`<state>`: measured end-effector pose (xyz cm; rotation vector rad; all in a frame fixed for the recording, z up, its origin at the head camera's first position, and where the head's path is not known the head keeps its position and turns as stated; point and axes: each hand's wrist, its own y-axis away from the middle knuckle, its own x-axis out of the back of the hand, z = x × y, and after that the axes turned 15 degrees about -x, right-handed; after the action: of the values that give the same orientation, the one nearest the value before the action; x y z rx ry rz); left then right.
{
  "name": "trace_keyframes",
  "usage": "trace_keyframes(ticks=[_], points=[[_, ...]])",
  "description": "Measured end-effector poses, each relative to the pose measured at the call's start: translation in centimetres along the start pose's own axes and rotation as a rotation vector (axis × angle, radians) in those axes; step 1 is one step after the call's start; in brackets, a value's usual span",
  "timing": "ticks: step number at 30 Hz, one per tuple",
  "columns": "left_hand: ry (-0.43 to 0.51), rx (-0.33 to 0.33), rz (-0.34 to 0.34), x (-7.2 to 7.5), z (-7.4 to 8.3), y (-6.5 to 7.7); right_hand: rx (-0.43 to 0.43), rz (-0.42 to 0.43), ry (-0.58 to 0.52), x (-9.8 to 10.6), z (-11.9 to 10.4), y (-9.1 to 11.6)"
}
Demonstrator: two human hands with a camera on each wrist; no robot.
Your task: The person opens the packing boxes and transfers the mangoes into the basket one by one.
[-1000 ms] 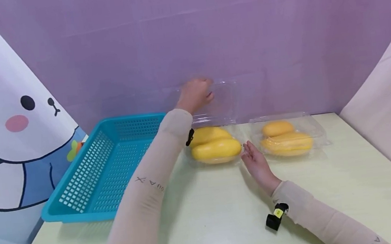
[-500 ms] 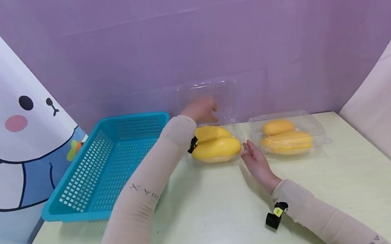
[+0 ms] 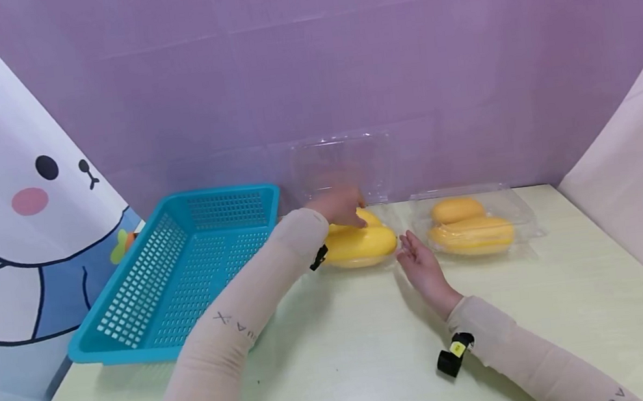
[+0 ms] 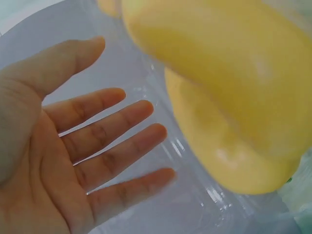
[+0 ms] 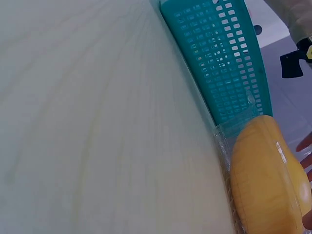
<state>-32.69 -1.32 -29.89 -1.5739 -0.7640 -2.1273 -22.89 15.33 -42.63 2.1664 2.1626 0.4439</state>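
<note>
My left hand [image 3: 339, 205] reaches over an open clear plastic clamshell box [image 3: 385, 218] that holds two yellow fruits, apparently mangoes. In the left wrist view this hand [image 4: 97, 136] has its fingers straight and spread, palm showing, beside the upper mango [image 4: 229, 63] and a lower mango [image 4: 234, 156]. No grip on either mango shows. The lid [image 3: 343, 162] of the box stands raised against the purple backdrop. My right hand [image 3: 425, 274] rests on the table at the box's right side, fingers straight, holding nothing. Fingers at the right wrist view's edge are too cut off to assign.
A second clear box [image 3: 523, 215] with two mangoes [image 3: 472, 237] stands to the right, its lid down over them. On the left a blue-green perforated basket [image 3: 129, 358] sits close to my left forearm. The purple backdrop [image 3: 307, 65] rises behind the table [image 3: 339, 368].
My left hand has come down from the raised lid to the mangoes in the open box. The lid stays upright. My right hand keeps its place.
</note>
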Motion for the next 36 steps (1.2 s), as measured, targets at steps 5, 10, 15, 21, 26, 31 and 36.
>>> trace_keyframes(ticks=[5, 10, 15, 21, 26, 31, 36], points=[[0.017, -0.033, -0.050, -1.1, 0.1, 0.0, -0.007, 0.002, 0.005, 0.0, 0.0, 0.0], [0.000, -0.022, -0.069, -2.1, 0.1, -0.1, -0.013, 0.000, 0.001, -0.1, 0.0, 0.0], [0.007, -0.015, -0.080, -2.5, 0.3, -0.1, -0.004, -0.002, 0.006, -0.2, -0.1, 0.1], [-0.030, -0.020, -0.110, -2.8, 0.5, -0.2, -0.002, -0.020, -0.010, -0.1, 0.0, 0.3], [-0.040, -0.002, -0.112, -3.4, 0.2, -0.5, 0.002, -0.021, -0.012, -0.2, 0.0, 0.2], [-0.034, -0.005, -0.124, -3.6, 0.2, -0.8, -0.002, -0.014, 0.004, -0.1, 0.0, 0.3], [-0.025, -0.006, -0.127, -3.7, 0.3, -1.2, 0.014, -0.020, -0.026, -0.1, 0.0, 0.5]])
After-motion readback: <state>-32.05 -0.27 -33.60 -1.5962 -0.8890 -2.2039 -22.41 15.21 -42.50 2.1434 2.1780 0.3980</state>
